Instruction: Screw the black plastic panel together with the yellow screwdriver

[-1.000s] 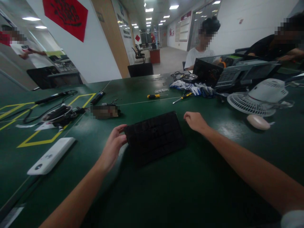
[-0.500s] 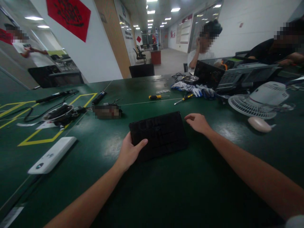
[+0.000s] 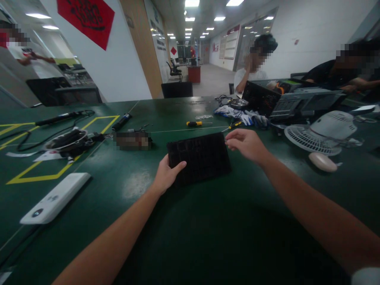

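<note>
A black, flat, rectangular panel (image 3: 202, 158) with ridges and recesses on its face is tilted up toward me above the green table. My left hand (image 3: 169, 172) grips its left edge, thumb across the face and the other fingers hidden behind. Beside the panel's upper right corner is my right hand (image 3: 245, 145), its thumb and fingers pinched together. Whether a small thing sits in that pinch I cannot make out. Beyond the panel lie a yellow-and-black screwdriver (image 3: 196, 124) and another yellow-handled tool (image 3: 234, 125), partly hidden by my right hand.
A white power strip (image 3: 56, 198) lies at left, near coiled black cables (image 3: 69, 139) and yellow tape. At right are a white fan part (image 3: 323, 132), a pinkish mouse (image 3: 323, 161), gloves (image 3: 242, 114) and an opened computer case (image 3: 305, 101). Other people are around the table.
My right hand has moved left and up to the panel's upper right corner, its fingers drawn together. The panel, still in my left hand, has shifted slightly up.
</note>
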Motion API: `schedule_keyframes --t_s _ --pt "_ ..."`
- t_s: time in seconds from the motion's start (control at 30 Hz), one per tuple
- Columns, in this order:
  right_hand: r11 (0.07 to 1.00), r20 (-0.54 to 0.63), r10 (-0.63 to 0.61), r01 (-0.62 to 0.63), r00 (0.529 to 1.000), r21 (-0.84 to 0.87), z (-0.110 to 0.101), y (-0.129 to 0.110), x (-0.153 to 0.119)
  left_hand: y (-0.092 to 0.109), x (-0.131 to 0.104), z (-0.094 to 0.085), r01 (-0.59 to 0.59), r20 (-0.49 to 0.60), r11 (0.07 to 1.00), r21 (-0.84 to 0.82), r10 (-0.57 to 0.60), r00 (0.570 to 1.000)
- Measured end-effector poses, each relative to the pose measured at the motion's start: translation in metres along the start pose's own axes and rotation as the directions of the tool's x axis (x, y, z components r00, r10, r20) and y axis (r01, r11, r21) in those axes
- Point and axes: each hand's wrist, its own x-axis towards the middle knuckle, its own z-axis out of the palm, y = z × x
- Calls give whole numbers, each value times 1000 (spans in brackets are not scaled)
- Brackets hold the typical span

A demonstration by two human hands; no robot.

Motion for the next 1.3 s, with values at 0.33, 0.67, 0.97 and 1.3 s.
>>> schedule_keyframes --t_s 0.33,0.67,0.97,1.3 --pt "998 343 43 -58 938 33 64 -13 12 -5 1 0 -18 25 999 -33 19 999" --pt "996 344 77 -54 936 -78 69 -20 13 -8 2 -1 -29 58 999 -43 32 998" --pt "983 321 66 -6 945 -184 70 -32 11 -3 0 0 -11 56 999 -44 13 998" --pt "962 253 -36 102 967 -252 76 -31 11 -7 1 0 -42 40 998 -44 44 998"
